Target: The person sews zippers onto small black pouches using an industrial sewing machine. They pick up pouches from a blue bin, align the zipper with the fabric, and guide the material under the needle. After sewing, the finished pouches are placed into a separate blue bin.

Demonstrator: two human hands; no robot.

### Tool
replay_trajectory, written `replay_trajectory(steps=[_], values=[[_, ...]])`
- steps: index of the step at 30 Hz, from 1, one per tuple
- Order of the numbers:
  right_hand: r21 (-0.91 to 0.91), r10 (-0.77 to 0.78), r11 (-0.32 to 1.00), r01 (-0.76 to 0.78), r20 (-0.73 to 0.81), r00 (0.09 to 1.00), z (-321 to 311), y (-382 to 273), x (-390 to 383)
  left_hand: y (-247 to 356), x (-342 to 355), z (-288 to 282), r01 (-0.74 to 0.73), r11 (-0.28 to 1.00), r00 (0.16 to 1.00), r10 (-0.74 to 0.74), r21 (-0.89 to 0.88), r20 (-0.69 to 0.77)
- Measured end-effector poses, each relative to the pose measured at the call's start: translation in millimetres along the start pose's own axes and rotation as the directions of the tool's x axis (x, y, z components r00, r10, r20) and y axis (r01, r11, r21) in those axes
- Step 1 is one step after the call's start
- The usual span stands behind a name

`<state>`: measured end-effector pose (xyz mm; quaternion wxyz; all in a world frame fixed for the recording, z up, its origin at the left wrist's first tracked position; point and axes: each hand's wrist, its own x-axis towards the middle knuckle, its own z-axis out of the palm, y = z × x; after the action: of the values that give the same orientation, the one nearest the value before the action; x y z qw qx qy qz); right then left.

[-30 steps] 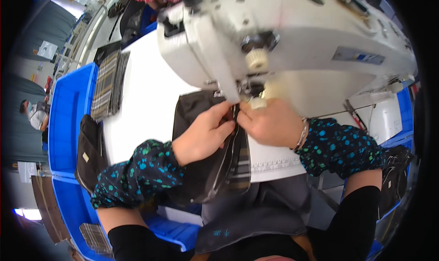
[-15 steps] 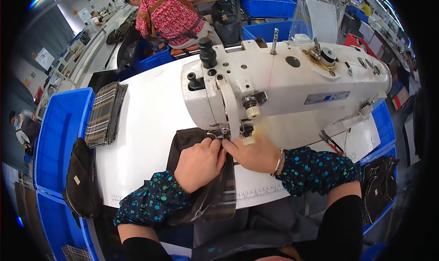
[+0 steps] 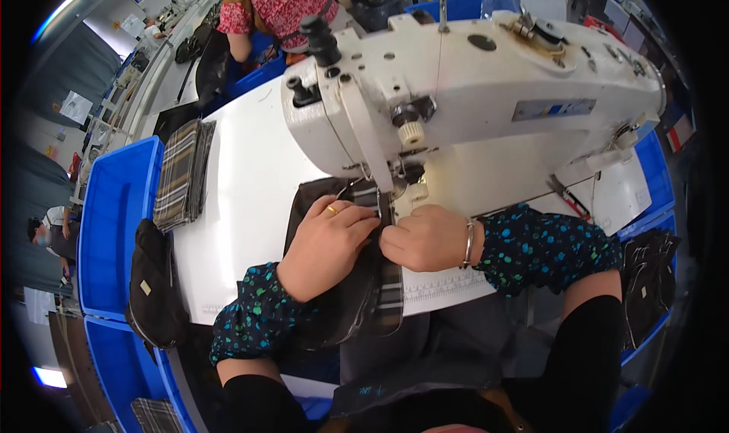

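Compared with half a second before, both hands had drawn a little back from the needle of the sewing machine [image 3: 471, 91], so a wider part of the work showed in front of it. The dark bag [image 3: 345, 308] lay partly under the needle, on the white table [image 3: 235, 205]. The left hand [image 3: 323, 243] rested on it with bent fingers; the right hand [image 3: 429, 239] was curled at its edge, a narrow gap between them. Whether either pinched the cloth, I could not tell. I counted one machine, one pile of plaid cloth [image 3: 176, 175] on the table, one pair of snips [image 3: 569, 198], and one other bag [image 3: 156, 296] at left.
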<state>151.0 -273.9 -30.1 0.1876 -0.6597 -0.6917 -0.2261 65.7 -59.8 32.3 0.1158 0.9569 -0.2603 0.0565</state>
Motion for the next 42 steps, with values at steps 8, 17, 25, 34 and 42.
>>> replay_trajectory(steps=[8,17,25,34,42], values=[[-0.008,0.016,1.0,-0.017,-0.036,0.999,-11.0,-20.7,-2.8,11.5,-2.0,13.4,-0.052,0.998,0.999,0.052,0.024,-0.008],[0.033,0.001,0.999,-0.008,0.193,0.981,-35.9,-49.0,-7.0,13.3,-0.5,18.9,-0.038,0.999,0.99,0.04,0.018,-0.134],[-0.081,-0.074,0.994,0.076,0.029,0.997,-17.0,-56.1,-7.0,16.6,-0.3,21.2,-0.056,0.995,0.994,0.063,0.081,-0.09],[-0.159,-0.042,0.986,0.038,-0.025,0.999,-7.6,-56.2,-8.4,13.5,7.1,19.8,-0.019,0.996,0.996,0.027,0.088,-0.09],[-0.179,0.037,0.984,-0.026,0.057,0.998,-5.1,-41.2,-8.1,-3.5,20.5,22.4,0.056,0.995,0.989,-0.043,0.084,-0.144]])
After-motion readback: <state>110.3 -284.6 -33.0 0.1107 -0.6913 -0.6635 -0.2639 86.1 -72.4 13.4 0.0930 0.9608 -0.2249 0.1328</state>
